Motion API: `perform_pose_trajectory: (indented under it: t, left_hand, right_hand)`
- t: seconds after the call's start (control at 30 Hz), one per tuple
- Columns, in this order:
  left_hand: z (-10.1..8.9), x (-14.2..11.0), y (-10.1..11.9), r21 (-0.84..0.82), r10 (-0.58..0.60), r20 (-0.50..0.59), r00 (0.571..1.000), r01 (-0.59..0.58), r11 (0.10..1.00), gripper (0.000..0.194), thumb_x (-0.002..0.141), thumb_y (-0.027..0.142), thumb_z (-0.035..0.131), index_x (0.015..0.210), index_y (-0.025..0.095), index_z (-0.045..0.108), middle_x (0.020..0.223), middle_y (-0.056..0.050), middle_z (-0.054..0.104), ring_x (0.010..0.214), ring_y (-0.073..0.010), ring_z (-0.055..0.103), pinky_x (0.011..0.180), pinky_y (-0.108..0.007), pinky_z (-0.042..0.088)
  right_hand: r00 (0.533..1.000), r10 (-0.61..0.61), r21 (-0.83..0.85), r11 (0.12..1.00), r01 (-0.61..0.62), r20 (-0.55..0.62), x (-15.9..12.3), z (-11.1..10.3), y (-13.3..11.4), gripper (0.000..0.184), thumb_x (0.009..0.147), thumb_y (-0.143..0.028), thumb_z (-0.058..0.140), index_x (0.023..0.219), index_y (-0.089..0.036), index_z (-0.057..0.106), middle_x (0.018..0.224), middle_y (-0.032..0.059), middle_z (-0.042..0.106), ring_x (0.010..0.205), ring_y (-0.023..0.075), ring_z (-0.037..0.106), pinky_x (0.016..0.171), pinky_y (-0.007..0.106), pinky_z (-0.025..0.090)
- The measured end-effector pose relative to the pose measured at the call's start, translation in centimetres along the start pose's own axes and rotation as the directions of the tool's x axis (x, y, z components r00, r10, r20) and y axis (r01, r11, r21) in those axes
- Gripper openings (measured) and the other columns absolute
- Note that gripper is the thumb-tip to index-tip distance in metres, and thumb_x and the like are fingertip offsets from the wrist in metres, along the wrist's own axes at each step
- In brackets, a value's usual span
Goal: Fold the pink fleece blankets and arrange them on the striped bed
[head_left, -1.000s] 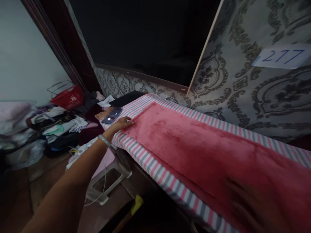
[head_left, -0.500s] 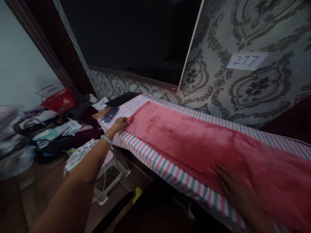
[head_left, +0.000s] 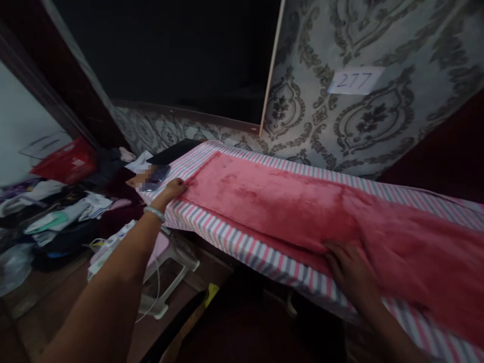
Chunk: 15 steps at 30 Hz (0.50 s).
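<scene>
While our L hand [head_left: 176, 188] pinches the near L corner of the red plush cloth [head_left: 260, 194], our R hand [head_left: 347, 259] lies loosely spread on its front edge; the cloth stretches along a striped sheet [head_left: 227, 237], w/ what's prob. a phone [head_left: 160, 174] just beside our L hand.

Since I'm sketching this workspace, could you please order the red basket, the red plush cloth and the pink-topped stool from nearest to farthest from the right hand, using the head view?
From the right hand:
1. Red plush cloth: directly under the hand.
2. Pink-topped stool: left, lower than the cloth.
3. Red basket: far left, beyond the stool.
</scene>
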<state>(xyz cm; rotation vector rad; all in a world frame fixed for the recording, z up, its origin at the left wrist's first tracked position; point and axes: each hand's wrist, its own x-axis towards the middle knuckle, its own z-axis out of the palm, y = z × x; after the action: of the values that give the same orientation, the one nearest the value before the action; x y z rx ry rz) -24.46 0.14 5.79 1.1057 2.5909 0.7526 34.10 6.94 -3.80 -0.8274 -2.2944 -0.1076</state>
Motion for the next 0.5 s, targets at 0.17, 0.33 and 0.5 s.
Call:
perform_pose_trajectory:
  t: [0.17, 0.33, 0.5]
  left_hand:
    - [1.3, -0.2, 2.1, 0.132, -0.018, -0.005, 1.000, 0.019, 0.991, 0.034, 0.084, 0.034, 0.059, 0.111, 0.014, 0.062, 0.104, -0.015, 0.070, 0.093, -0.0276, 0.064, 0.074, -0.031, 0.045]
    - [-2.0, 0.0, 4.2, 0.265, -0.018, -0.055, 0.998, 0.032, 0.964, 0.044, 0.092, 0.030, 0.052, 0.130, 0.011, 0.057, 0.112, -0.012, 0.070, 0.095, -0.0224, 0.063, 0.078, -0.026, 0.046]
    - [-6.3, 1.5, 3.2, 0.383, 0.004, -0.148, 0.989, 0.054, 0.922, 0.041, 0.092, 0.030, 0.051, 0.129, 0.013, 0.060, 0.116, -0.006, 0.069, 0.098, -0.0187, 0.061, 0.087, -0.025, 0.048]
  right_hand:
    - [0.990, 0.115, -0.071, 0.991, -0.109, 0.086, 0.8, -0.7, -0.9, 0.031, 0.094, -0.018, 0.045, 0.118, -0.018, 0.065, 0.110, 0.0136, 0.067, 0.101, 0.0295, 0.061, 0.089, 0.047, 0.052]
    - [0.993, 0.107, -0.058, 0.993, -0.104, 0.051, 1.9, -1.3, -1.9, 0.033, 0.094, -0.011, 0.041, 0.113, -0.019, 0.067, 0.104, 0.0108, 0.067, 0.096, 0.0263, 0.061, 0.087, 0.043, 0.052]
    - [0.997, 0.034, -0.061, 0.998, -0.030, 0.072, 2.6, -1.3, -3.8, 0.028, 0.099, -0.015, 0.043, 0.109, -0.017, 0.069, 0.098, 0.0111, 0.067, 0.090, 0.0249, 0.060, 0.079, 0.038, 0.051]
